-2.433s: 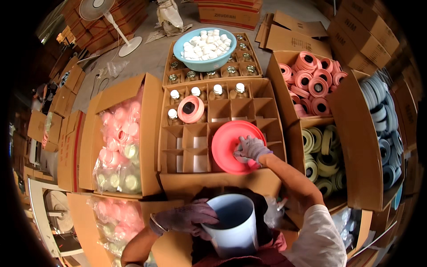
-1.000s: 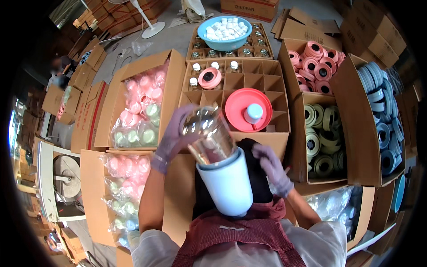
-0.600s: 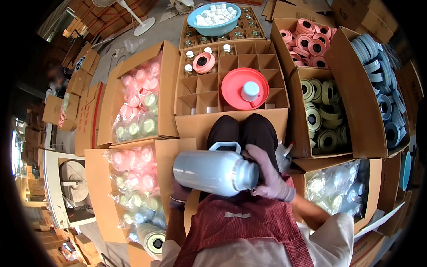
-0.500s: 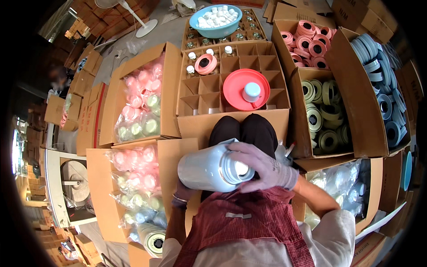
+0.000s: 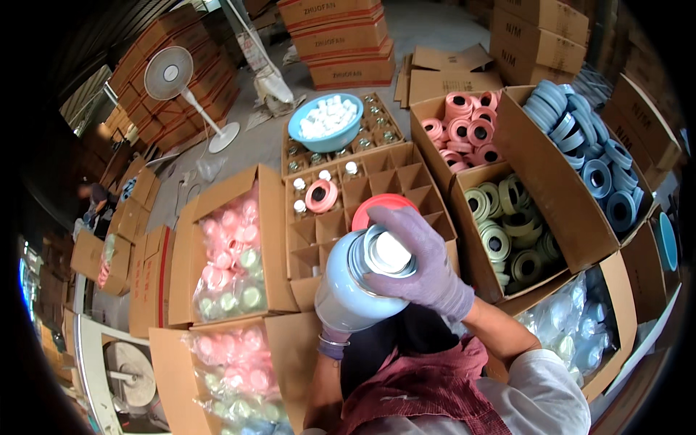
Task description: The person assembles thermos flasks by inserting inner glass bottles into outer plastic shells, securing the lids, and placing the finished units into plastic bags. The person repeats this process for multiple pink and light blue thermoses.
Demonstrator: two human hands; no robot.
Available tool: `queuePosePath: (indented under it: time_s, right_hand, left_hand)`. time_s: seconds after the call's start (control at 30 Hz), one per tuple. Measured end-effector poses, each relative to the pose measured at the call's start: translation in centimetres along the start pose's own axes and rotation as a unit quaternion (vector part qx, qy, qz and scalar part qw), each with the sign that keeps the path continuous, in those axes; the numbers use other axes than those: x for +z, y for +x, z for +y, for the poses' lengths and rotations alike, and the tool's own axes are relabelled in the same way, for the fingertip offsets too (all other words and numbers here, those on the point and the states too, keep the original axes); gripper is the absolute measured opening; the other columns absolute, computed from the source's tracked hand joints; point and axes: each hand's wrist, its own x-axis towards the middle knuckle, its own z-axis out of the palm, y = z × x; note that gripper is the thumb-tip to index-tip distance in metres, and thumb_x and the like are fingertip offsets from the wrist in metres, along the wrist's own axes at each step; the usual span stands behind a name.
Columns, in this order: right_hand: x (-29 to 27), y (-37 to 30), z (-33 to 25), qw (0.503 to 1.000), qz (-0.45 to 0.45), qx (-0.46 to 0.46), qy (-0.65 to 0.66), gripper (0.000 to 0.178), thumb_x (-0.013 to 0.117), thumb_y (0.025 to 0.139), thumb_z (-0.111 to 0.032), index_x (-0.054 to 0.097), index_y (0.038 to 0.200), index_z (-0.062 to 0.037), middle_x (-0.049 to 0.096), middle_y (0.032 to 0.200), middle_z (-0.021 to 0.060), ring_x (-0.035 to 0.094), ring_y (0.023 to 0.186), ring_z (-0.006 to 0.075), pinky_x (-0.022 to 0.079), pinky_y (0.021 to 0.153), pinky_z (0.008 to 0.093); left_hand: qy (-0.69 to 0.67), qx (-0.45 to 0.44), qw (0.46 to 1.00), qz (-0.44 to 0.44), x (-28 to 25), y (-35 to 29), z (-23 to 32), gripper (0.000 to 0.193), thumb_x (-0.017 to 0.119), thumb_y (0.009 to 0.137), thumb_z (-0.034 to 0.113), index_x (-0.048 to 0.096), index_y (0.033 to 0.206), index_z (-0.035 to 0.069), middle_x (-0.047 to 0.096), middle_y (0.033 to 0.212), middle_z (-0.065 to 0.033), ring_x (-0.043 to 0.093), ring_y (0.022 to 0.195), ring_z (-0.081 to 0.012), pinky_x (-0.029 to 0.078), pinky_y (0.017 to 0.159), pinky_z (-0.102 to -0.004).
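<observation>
I hold a light-blue vacuum flask [image 5: 354, 297] tilted in front of my lap, its mouth toward the upper right. A white stopper [image 5: 392, 251] sits in the mouth. My right hand [image 5: 429, 270], in a pale purple glove, is closed around the flask's neck, fingers over the far side and thumb on the near side. From below, my left hand [image 5: 334, 341] supports the flask body; its fingers are hidden behind it. Just beyond, a red dish [image 5: 373, 201], partly covered by the right hand and flask, rests on a divided carton [image 5: 301, 255].
A pink ring part [image 5: 331, 201] and several white-capped bottles stand in the carton. Behind is a blue basin [image 5: 328, 143] of white stoppers. Open cartons hold pink parts [image 5: 458, 130], green parts [image 5: 496, 241] and blue parts [image 5: 596, 177] at right, bagged lids [image 5: 230, 250] at left.
The flask has risen away from my lap toward the carton, its mouth tipping further upward. My right hand still grips its neck. The view now reaches further ahead.
</observation>
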Motion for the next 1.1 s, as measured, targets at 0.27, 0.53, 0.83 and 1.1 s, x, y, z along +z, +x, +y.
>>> queuePosePath:
  time_s: [0.27, 0.53, 0.83, 1.1]
  right_hand:
    - [2.3, 2.7, 3.6, 0.993, -0.111, 0.025, 0.014, 0.061, 0.082, 0.058, -0.029, 0.064, 0.11, -0.0004, 0.065, 0.105, 0.0159, 0.065, 0.095, 0.0303, 0.049, 0.089, 0.0385]
    - [3.6, 4.8, 5.2, 0.959, -0.241, -0.017, 0.146, 0.068, 0.084, 0.051, -0.034, 0.067, 0.108, -0.0011, 0.067, 0.106, 0.0152, 0.065, 0.098, 0.0312, 0.048, 0.092, 0.0396]
    - [-1.3, -3.5, 7.9, 0.98, -0.053, 0.094, 0.168, 0.086, 0.078, 0.068, -0.053, 0.054, 0.13, 0.0012, 0.058, 0.124, 0.0166, 0.056, 0.115, 0.029, 0.042, 0.099, 0.0403]
    - [0.6, -24.1, 6.8, 0.955, -0.12, 0.269, 0.04, 0.084, 0.071, 0.084, -0.024, 0.024, 0.148, 0.0018, 0.044, 0.137, 0.0263, 0.047, 0.128, 0.0346, 0.037, 0.108, 0.0406]
  left_hand:
    - [0.023, 0.027, 0.999, -0.011, 0.5, 0.3, -4.0, 0.065, 0.061, 0.093, 0.029, 0.034, 0.147, 0.006, 0.046, 0.145, -0.0093, 0.045, 0.132, -0.0237, 0.034, 0.114, -0.0374]
    - [0.017, 0.007, 0.999, -0.048, -1.2, -3.3, -6.0, 0.069, 0.066, 0.09, 0.025, 0.034, 0.148, 0.006, 0.046, 0.146, -0.0095, 0.044, 0.133, -0.0234, 0.033, 0.114, -0.0369]
    - [0.073, -0.142, 0.979, -0.131, -3.4, 1.8, -0.1, 0.058, 0.068, 0.088, 0.023, 0.045, 0.139, 0.007, 0.057, 0.131, -0.0102, 0.054, 0.12, -0.022, 0.042, 0.101, -0.0364]
    - [0.369, -0.232, 0.815, -0.381, -1.9, 11.9, 19.5, 0.048, 0.069, 0.086, 0.022, 0.055, 0.129, 0.008, 0.067, 0.116, -0.0112, 0.064, 0.107, -0.0213, 0.05, 0.09, -0.0361]
